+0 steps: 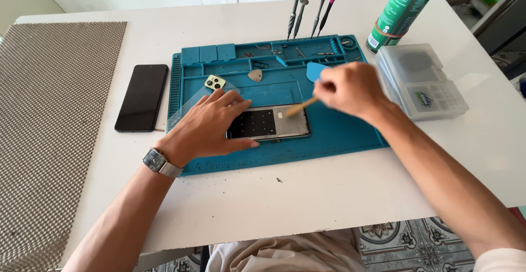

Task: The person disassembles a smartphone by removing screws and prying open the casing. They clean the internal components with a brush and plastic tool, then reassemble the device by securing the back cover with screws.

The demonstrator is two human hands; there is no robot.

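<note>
My left hand (211, 127) lies flat, open, pinning the opened black phone chassis (269, 123); right hand (350, 88) pinches a thin wooden stick (301, 106), tip pointing toward eight o'clock onto it.

Lighting: bright, even daylight. Shadows: soft, short, beneath both forearms. Glare: mild sheen on white table (329, 195) toward 3 o'clock. Blur: right hand (350, 88) motion-smeared; remainder sharp. Distortion: slight wide-angle stretch at edges.
</note>
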